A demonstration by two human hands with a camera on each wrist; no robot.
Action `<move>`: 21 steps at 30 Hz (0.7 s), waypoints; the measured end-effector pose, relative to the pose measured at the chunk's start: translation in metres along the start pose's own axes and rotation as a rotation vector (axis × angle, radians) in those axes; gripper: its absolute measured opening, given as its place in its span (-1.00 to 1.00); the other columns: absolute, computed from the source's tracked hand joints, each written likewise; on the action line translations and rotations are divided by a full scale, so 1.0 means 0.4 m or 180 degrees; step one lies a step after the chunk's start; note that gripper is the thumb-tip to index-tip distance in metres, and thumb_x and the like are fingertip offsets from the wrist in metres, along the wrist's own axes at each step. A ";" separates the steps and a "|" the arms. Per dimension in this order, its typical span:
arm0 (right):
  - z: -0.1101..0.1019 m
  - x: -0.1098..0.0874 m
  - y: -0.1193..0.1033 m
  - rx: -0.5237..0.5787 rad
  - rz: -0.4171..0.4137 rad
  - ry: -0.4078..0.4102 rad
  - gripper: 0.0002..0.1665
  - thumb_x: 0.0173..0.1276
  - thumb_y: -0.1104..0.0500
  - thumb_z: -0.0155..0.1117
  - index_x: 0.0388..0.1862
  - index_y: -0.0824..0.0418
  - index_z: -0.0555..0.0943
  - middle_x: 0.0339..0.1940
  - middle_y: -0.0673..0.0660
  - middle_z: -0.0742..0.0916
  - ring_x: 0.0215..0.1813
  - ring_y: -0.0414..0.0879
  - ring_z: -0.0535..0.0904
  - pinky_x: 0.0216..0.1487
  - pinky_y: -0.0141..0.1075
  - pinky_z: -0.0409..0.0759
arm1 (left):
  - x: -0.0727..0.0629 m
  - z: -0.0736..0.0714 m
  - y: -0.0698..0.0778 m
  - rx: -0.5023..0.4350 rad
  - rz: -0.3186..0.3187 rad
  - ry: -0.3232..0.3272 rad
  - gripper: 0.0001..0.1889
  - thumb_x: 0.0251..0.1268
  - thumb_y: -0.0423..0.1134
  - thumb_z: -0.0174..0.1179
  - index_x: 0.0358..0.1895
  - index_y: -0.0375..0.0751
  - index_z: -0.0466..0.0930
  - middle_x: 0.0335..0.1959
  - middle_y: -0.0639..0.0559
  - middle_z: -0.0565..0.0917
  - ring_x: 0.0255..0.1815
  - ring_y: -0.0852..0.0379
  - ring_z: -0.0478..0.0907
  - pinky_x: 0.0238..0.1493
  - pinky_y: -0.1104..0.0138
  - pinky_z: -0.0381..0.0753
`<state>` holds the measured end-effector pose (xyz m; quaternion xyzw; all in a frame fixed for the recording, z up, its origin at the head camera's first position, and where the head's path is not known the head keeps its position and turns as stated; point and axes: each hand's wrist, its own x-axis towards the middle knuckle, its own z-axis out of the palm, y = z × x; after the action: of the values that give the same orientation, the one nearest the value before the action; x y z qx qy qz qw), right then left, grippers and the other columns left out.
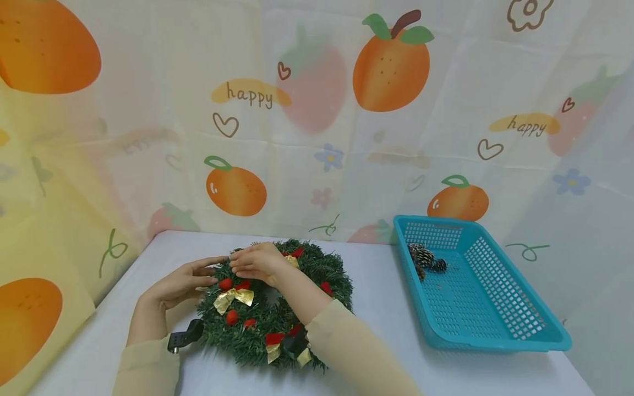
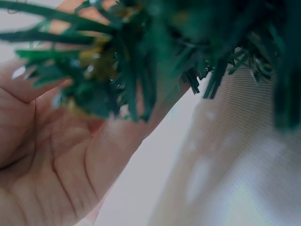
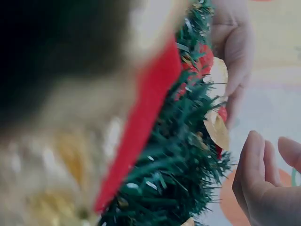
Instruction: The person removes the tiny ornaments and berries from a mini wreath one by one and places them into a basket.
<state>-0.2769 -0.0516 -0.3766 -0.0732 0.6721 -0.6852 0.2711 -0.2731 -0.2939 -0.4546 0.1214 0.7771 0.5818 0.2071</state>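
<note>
**On the table: wreath under both hands**

Backdrop first: a pale curtain (image 1: 317, 110) printed with oranges, strawberries, hearts and the word "happy" hangs behind and to both sides of a white table (image 1: 376, 308).

Wreath (image 1: 275, 302): lies flat on the table, left of centre, near the front edge. Dark green needle sprigs in a full ring. Red berries and red ribbon bits dotted round it. One gold bow (image 1: 234, 297) on the left arc, another gold and red bow at the near edge. Right wrist view shows the needles close up with a red ribbon strip and gold leaves, much of it blurred.

Basket (image 1: 510, 330): teal plastic, slotted walls, rectangular, set at a slant on the right side of the table, well apart from the wreath. Pinecones (image 1: 425, 258) lie in its far left corner, a few together; rest of the floor shows only mesh.

Right hand (image 1: 257, 262): forearm crosses over the ring from the near side, hand laid palm down on the far left arc, fingers together and only slightly bent, pointing left. Whether they nip a sprig, cannot tell.

Left hand (image 1: 187, 284): comes in from the left, fingers nearly straight, tips touching the wreath's outer left edge just below the right hand. Left wrist view shows an open palm with needles lying against it. Cream sleeves on both arms; a small black device at the left wrist.
</note>
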 end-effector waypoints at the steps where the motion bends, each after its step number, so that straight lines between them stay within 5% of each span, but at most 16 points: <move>1: 0.002 0.002 0.003 0.0005 0.0011 0.0017 -0.66 0.38 0.35 0.22 0.10 0.42 0.64 0.09 0.32 0.73 0.04 0.08 0.72 0.12 -0.22 0.67 | 0.001 0.000 0.000 0.0010 0.0004 -0.0002 -0.26 0.45 -0.17 0.14 0.59 -0.15 0.00 0.55 -0.56 -0.08 0.46 -0.26 0.19 -0.07 0.23 0.62; 6: 0.015 0.003 0.014 -0.0117 0.0054 0.0136 -0.68 0.35 0.35 0.26 0.07 0.41 0.67 0.05 0.26 0.74 -0.05 0.01 0.73 0.06 -0.24 0.69 | 0.004 -0.002 -0.002 0.0016 -0.0004 0.0021 -0.26 0.45 -0.16 0.14 0.58 -0.15 0.02 0.54 -0.56 -0.05 0.35 -0.08 0.35 -0.06 0.22 0.62; 15: 0.032 0.012 0.031 -0.0403 0.0150 0.0382 -0.73 0.26 0.40 0.32 -0.05 0.40 0.72 0.02 0.20 0.77 0.00 0.01 0.73 0.01 -0.25 0.70 | -0.002 0.002 -0.003 0.0024 0.0027 0.0046 -0.27 0.45 -0.16 0.14 0.58 -0.13 0.03 0.55 -0.54 -0.06 0.47 -0.31 0.17 -0.14 0.25 0.64; 21: 0.042 0.019 0.032 -0.0546 0.0210 0.0489 -0.74 0.19 0.45 0.35 -0.12 0.38 0.75 -0.05 0.19 0.79 -0.02 0.03 0.74 -0.02 -0.22 0.71 | -0.002 0.001 0.002 0.0024 0.0018 0.0015 -0.27 0.46 -0.17 0.13 0.58 -0.16 0.02 0.54 -0.56 -0.05 0.22 0.11 0.44 -0.21 0.28 0.62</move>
<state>-0.2718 -0.0694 -0.3894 -0.0213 0.7491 -0.6194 0.2341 -0.2723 -0.2937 -0.4537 0.1230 0.7794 0.5798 0.2031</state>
